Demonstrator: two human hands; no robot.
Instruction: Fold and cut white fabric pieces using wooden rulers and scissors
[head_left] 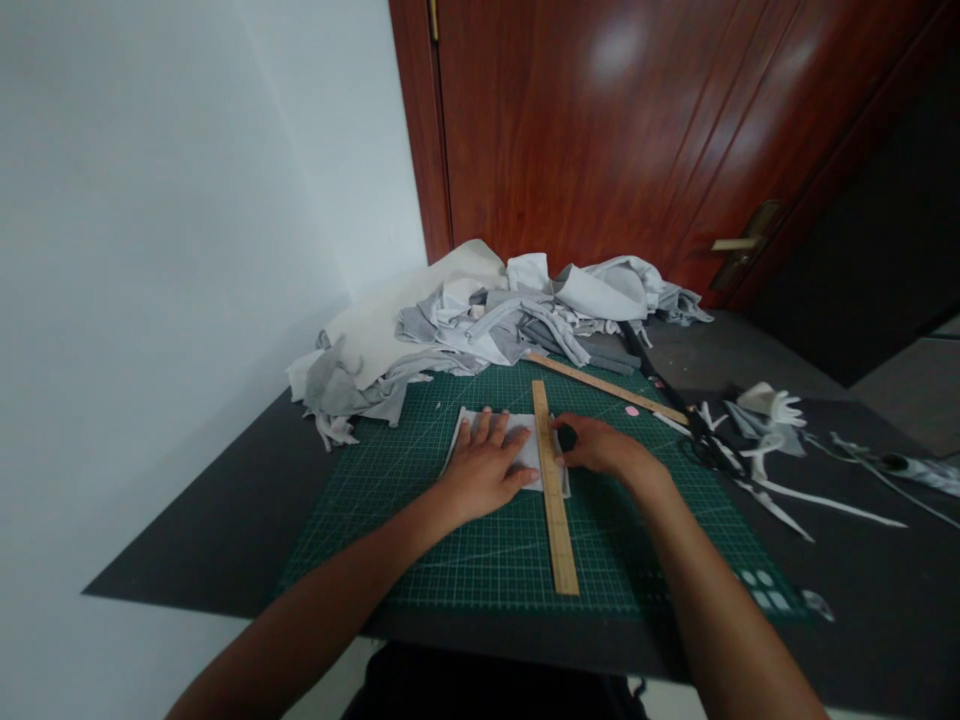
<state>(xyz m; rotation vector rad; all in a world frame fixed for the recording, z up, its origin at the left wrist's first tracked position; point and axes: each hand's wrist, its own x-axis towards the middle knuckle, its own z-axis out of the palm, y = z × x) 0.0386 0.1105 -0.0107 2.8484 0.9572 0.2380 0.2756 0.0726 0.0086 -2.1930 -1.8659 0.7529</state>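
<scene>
A folded piece of light grey fabric (523,452) lies on the green cutting mat (480,560). My left hand (486,470) presses flat on the fabric with its fingers spread. A wooden ruler (561,540) lies lengthwise across the fabric's right part and reaches past its near and far edges. At the ruler's right side is my right hand (592,443), thumb and forefinger curved and apart. Their tips touch the ruler's edge or the fabric strip beside it; I cannot tell which.
Heaped grey and white fabric scraps (495,320) line the mat's far side. A second wooden ruler (607,385) slants behind my right hand. Black-handled scissors (709,440) lie to the right, among white fabric strips (780,490). A white wall and brown door (600,130) bound the dark table (202,520).
</scene>
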